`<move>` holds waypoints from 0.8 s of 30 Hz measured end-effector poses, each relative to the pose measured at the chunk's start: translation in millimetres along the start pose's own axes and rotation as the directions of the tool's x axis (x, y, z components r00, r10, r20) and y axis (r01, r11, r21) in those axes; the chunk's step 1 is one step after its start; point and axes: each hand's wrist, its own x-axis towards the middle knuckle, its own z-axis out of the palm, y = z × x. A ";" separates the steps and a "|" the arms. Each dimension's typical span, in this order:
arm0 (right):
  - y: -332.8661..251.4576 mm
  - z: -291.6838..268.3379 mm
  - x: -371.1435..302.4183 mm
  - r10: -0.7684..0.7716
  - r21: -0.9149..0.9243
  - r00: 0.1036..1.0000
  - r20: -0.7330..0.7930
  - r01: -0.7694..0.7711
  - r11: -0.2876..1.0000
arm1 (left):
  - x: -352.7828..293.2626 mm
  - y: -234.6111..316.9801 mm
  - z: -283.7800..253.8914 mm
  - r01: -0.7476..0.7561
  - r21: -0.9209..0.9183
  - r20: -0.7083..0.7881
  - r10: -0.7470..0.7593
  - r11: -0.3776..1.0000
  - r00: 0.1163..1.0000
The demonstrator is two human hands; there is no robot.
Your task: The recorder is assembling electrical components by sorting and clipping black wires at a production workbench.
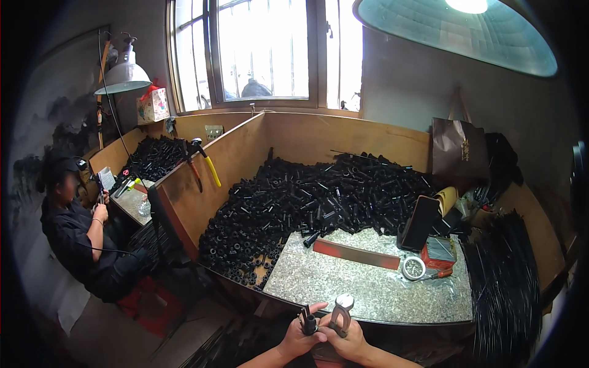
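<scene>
In front of the bench's near edge, my two hands meet at the bottom of the view. My left hand [296, 341] is closed around a black tubular part [308, 322], with thin dark prongs standing up beside it. Gripped in my right hand [351, 345] is a pair of metal pincers [342, 311], its rounded head pointing up. The thumbs almost touch between the two tools. The pincers' handles are hidden in my palm. Beyond my hands lies a speckled stone slab [343, 288].
A large heap of black tubular parts [307, 196] fills the bench behind the slab. On the slab lie a reddish-brown strip [356, 254], a phone [420, 222] and a dial gauge [414, 267]. Black rods [503, 282] stand right. A co-worker [86, 227] sits left, past a wooden partition [208, 165].
</scene>
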 end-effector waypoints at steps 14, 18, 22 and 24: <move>-0.7 5.3 1.4 -0.151 -0.166 0.988 0.019 0.152 0.974 | -6.5 11.8 -6.7 0.136 -0.001 0.053 -0.136 0.991 0.989; -3.8 6.1 1.5 -0.165 -0.218 0.983 0.075 0.178 0.960 | -11.4 -1.6 -12.3 0.061 0.010 0.081 -0.062 0.998 0.995; -9.6 12.2 14.6 -0.029 -0.155 0.993 0.118 0.047 0.987 | -9.7 -20.6 -42.2 -0.192 0.238 0.179 0.151 0.952 0.972; 2.2 12.1 19.3 0.067 -0.078 0.988 0.141 -0.057 0.995 | 14.4 4.7 -31.4 -0.411 0.344 0.249 0.340 0.844 0.907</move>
